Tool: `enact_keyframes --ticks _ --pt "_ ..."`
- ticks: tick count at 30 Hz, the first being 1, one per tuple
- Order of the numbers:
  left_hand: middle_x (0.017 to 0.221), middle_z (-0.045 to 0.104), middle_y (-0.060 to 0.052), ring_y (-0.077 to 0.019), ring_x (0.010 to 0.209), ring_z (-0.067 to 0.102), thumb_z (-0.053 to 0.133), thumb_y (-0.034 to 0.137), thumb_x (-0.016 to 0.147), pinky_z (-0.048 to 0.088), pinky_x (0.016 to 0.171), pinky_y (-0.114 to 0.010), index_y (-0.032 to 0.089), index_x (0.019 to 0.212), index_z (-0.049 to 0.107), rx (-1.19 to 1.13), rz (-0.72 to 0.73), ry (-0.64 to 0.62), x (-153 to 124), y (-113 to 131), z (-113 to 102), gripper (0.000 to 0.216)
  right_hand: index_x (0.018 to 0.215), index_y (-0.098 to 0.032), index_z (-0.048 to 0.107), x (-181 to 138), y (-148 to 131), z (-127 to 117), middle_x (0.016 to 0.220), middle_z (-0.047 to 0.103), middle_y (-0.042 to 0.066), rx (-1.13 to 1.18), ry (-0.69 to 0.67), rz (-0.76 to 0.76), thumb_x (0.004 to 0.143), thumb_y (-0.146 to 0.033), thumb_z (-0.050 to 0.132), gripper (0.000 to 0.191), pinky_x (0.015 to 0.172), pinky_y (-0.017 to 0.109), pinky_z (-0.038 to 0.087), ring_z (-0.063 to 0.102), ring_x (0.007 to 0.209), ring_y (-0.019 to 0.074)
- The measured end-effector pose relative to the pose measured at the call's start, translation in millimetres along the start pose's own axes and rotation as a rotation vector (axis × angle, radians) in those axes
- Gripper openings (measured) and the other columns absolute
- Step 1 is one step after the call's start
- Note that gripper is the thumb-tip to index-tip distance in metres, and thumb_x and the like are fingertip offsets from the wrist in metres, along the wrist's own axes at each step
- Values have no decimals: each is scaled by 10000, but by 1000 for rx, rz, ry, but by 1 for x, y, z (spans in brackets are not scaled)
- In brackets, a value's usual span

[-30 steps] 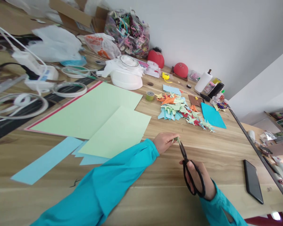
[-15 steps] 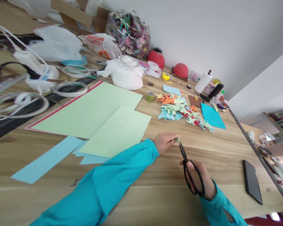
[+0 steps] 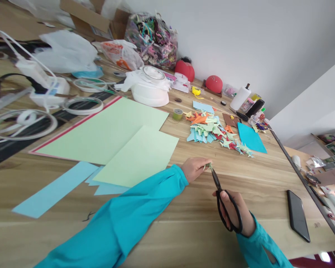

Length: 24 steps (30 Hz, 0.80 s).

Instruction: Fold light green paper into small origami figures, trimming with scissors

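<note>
Centrally, low over the surface (image 3: 254, 175): left hand (image 3: 194, 168) pinched shut on a small green paper piece (image 3: 209, 165), held out at the fingertips, likely to keep skin away from the blades. Right hand (image 3: 236, 212) closed through the loops of black scissors (image 3: 225, 203), blades nearly together, tips meeting the paper piece at its edge; probably angled that way for a fine snip. Just left of the hands, pale green sheets (image 3: 134, 149) overlapping, with a light blue strip (image 3: 56, 188) nearer, apparently laid flat within easy reach. Farther out, a heap of small folded paper shapes (image 3: 212, 132) beside a teal sheet (image 3: 251, 137), seemingly gathered apart from the cutting spot. Off right near the edge, a dark phone (image 3: 297, 215), lying flat, well apart from the scissors.
</note>
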<state>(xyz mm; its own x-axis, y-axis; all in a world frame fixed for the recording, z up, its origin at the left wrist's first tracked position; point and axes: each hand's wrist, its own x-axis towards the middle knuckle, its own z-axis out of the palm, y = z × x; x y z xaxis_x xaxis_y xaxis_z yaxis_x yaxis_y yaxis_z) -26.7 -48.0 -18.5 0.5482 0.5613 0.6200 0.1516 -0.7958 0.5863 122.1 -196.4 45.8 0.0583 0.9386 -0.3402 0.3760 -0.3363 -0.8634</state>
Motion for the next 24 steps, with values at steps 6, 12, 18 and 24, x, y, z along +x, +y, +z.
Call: enact_keyframes --ticks 6,12,18,24 --pt "996 687 -63 -149 926 638 393 257 897 500 816 -237 167 1041 613 -5 -17 -2 0 1 0 277 829 -100 581 0 -1 1 383 416 -62 -13 7 3 775 -687 373 625 230 143 234 366 236 54" --pt "999 688 -60 -146 930 636 397 249 893 496 828 -232 161 1032 617 -8 -16 3 0 1 0 275 683 -116 555 0 -2 1 369 393 -60 -27 8 13 768 -704 357 626 233 145 218 355 235 49" --pt "1002 688 -70 -157 934 639 399 246 893 503 824 -247 151 1032 618 4 -6 6 0 1 0 276 637 -126 539 0 0 1 368 401 -53 -33 9 6 779 -688 365 606 234 150 222 360 242 52" --pt "1004 688 -70 -151 947 635 398 244 892 495 843 -240 155 1038 618 -1 -9 6 0 0 0 279 643 -144 515 2 2 0 371 404 -57 -54 21 -6 776 -694 362 586 243 146 215 349 245 47"
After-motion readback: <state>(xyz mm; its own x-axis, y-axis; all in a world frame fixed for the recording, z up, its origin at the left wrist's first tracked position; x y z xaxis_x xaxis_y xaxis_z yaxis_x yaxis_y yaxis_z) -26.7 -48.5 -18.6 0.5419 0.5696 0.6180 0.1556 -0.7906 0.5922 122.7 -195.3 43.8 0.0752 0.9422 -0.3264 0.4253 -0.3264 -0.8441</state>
